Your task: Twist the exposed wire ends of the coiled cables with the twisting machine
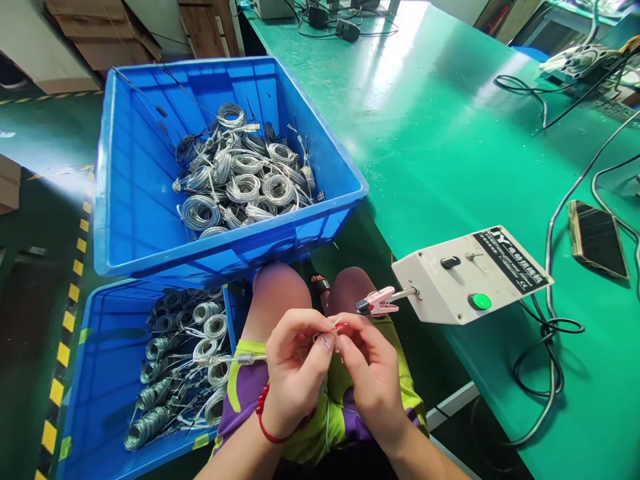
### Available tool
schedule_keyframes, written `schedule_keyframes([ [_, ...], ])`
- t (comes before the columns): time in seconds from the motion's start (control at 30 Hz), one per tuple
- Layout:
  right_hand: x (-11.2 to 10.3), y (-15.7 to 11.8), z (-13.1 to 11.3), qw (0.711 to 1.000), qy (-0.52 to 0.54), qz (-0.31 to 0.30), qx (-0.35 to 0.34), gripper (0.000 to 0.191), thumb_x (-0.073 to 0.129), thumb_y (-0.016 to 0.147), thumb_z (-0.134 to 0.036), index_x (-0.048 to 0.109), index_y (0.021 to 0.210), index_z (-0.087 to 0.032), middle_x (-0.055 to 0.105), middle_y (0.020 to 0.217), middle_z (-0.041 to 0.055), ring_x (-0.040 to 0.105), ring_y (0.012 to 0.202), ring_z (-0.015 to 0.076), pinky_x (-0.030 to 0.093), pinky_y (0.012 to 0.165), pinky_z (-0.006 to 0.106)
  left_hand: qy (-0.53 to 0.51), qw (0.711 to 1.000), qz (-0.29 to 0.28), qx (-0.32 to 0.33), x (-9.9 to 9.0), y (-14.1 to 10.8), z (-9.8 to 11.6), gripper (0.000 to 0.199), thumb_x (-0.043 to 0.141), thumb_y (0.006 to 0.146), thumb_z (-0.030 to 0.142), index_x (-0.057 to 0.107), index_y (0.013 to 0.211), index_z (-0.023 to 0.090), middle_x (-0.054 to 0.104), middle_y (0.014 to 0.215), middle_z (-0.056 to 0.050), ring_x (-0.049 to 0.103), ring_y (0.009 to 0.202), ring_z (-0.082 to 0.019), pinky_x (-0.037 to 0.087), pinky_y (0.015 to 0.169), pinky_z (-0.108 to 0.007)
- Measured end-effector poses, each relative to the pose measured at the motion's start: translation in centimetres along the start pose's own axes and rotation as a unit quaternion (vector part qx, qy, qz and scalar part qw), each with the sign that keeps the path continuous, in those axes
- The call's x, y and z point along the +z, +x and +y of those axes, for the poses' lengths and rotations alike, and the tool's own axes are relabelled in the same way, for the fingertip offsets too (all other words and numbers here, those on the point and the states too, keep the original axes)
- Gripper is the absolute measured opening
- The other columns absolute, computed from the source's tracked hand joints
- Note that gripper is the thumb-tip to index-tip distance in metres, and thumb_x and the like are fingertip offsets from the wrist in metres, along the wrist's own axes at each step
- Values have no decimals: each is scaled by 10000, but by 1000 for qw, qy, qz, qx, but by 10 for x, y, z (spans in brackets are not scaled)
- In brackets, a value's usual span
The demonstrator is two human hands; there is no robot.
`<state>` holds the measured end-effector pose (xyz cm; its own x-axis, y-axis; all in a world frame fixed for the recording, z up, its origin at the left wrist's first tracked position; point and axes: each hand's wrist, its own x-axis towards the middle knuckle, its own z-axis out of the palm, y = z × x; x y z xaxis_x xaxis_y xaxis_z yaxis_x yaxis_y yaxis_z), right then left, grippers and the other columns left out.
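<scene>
Above my lap, my left hand [299, 373] is closed in a pinch on a cable, with a red bracelet round its wrist. Fine red and pale wire ends [341, 325] show between my fingertips. Closed as well, my right hand [371, 370] pinches these wire ends from the other side, its fingertips against those of the left. A clear-grey cable plug [246, 359] sticks out to the left of my left hand; whether it belongs to the held cable is hidden. Just beyond my right hand, a pink clip [383, 301] sits on the shaft of a white control box [465, 277].
A large blue bin [230, 250] holds many coiled cables [245, 188]. Below it, another blue bin [107, 373] holds more coils [155, 427]. On the green table [450, 153] lie a phone [598, 239] and a black power cord [554, 320].
</scene>
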<state>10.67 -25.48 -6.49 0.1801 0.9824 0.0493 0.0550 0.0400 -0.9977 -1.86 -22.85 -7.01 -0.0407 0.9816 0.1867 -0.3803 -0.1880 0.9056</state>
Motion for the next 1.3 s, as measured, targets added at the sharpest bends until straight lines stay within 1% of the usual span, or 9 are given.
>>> schedule_keyframes([
  [0.07, 2, -3, -10, 1000, 29, 6, 8, 261, 706, 1109, -288, 899, 1275, -345, 869, 1034, 31, 786, 839, 170, 694, 869, 264, -30, 1000, 2, -8, 2, 0, 1, 48, 742, 1134, 252, 758, 1139, 297, 726, 887, 17, 675, 672, -111, 541, 597, -187],
  [0.2, 8, -5, -31, 994, 95, -12, 44, 277, 719, 1117, -315, 919, 1294, -389, 775, 751, -21, 675, 601, 126, 731, 888, 305, -48, 998, 26, 4, 5, 1, 4, 21, 702, 1154, 281, 692, 1151, 300, 619, 750, 58, 587, 570, -97, 525, 567, -181],
  [0.3, 14, 0, -40, 989, 133, -9, 67, 245, 755, 1104, -330, 930, 1269, -375, 862, 877, 15, 781, 703, 152, 740, 880, 296, -33, 999, 44, 3, 5, -1, 5, 66, 725, 1140, 306, 660, 1140, 310, 576, 758, 66, 546, 547, -90, 495, 534, -170],
  [0.4, 21, 7, -44, 984, 157, 2, 84, 179, 812, 1060, -305, 955, 1164, -333, 917, 997, 53, 878, 843, 199, 735, 822, 248, 14, 998, 66, 7, 4, -7, 5, 109, 773, 1117, 338, 671, 1110, 299, 586, 854, 44, 521, 609, -91, 501, 574, -174],
  [0.5, 26, 13, -48, 983, 159, 9, 93, 141, 839, 1022, -290, 971, 1072, -287, 914, 911, 67, 891, 805, 215, 716, 737, 214, 38, 997, 68, 17, 3, -11, 3, 104, 772, 1120, 336, 681, 1104, 289, 578, 886, 34, 503, 655, -101, 504, 615, -179],
  [0.63, 27, 15, -51, 982, 142, 14, 123, 134, 873, 984, -328, 979, 1023, -256, 893, 827, 76, 850, 725, 197, 680, 665, 199, 17, 998, 54, 37, 2, -10, 2, 59, 730, 1137, 285, 672, 1133, 281, 571, 894, 33, 497, 658, -104, 490, 611, -171],
  [0.97, 25, 17, -47, 964, 197, -6, 177, 153, 945, 958, -432, 982, 1044, -310, 917, 897, 59, 871, 816, 176, 673, 763, 169, -32, 999, 27, 33, 1, -11, -1, 95, 704, 1143, 233, 645, 1185, 294, 538, 881, 51, 441, 645, -96, 454, 610, -159],
  [1.13, 26, 17, -41, 948, 234, -15, 214, 268, 976, 924, -536, 981, 1044, -296, 917, 925, 68, 881, 886, 211, 680, 813, 215, -31, 998, 33, 35, -1, -12, -2, 91, 718, 1132, 233, 657, 1180, 281, 550, 907, 41, 470, 674, -93, 465, 630, -155],
  [1.3, 25, 16, -38, 943, 242, -21, 225, 284, 977, 920, -545, 974, 999, -273, 880, 883, 60, 856, 921, 225, 667, 840, 252, -49, 998, 34, 26, 2, -9, 2, 74, 738, 1115, 254, 673, 1148, 269, 555, 889, 39, 473, 671, -90, 480, 638, -152],
])
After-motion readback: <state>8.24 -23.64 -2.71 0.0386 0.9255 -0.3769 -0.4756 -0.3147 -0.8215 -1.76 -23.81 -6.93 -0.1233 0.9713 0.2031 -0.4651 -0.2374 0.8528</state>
